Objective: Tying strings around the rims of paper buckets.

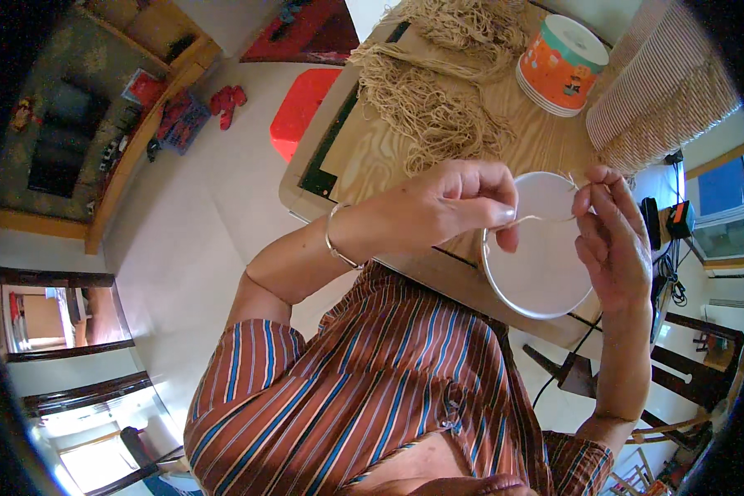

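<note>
A white round tub (537, 277) stands at the table's near edge, its open mouth and pale inside facing me. Across that mouth runs a thin beige string (546, 218), stretched between my two hands. My left hand (463, 202), with a bangle at the wrist, pinches the string between thumb and fingertips over the tub's left rim. At the right rim my right hand (613, 227) is closed on the other part of the string, its short frayed end sticking up by the fingertips.
Tangled beige twine (438, 99) lies on the wooden table (364, 157). Behind it stands a stack of orange and green paper tubs (560, 70). Wound cord (670, 91) rises at the right, near black cables (672, 281). A red stool (302, 112) is beyond the left edge.
</note>
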Motion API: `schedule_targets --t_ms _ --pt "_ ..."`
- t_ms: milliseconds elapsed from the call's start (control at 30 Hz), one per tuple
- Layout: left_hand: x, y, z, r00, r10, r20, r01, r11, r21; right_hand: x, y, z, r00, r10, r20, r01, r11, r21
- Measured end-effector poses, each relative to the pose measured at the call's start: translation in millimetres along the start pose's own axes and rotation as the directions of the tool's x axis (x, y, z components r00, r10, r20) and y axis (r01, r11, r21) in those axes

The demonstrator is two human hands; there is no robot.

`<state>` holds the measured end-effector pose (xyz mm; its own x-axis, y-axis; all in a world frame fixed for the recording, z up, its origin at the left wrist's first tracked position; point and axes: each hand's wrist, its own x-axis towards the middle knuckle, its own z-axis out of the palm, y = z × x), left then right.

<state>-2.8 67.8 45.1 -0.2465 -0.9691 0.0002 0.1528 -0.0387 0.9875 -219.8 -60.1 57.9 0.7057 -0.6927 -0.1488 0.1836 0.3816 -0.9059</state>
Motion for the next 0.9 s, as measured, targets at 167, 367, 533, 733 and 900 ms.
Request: schedule_targets --t_ms 167,367,533,733,900 --pt "17.1 -13.5 8.1 0.968 0.181 -0.176 -0.167 0.982 0.089 -4.7 -2.0 14.7 1.000 -0.004 0.025 0.004 1.000 -0.016" --pt "49.7 -31.3 35.4 0.991 0.134 0.028 -0.131 0.989 -0.069 -2.0 4.7 13.9 1.000 -0.024 -0.018 0.024 1.000 0.003" --pt "40.0 -13.6 28.0 0.999 -0.006 0.037 0.000 0.988 0.152 -3.7 -1.0 10.4 0.997 -0.051 0.064 0.051 0.999 0.006" --pt "0.1 9.2 5.9 0.997 -0.031 -0.069 0.051 0.948 0.313 5.6 3.6 -9.9 0.996 -0.089 0.030 0.089 0.996 0.012" --pt "-32.7 19.1 -12.9 0.974 0.200 -0.105 -0.070 0.709 0.702 3.5 12.8 -18.4 0.995 -0.098 -0.021 0.097 0.994 -0.047"
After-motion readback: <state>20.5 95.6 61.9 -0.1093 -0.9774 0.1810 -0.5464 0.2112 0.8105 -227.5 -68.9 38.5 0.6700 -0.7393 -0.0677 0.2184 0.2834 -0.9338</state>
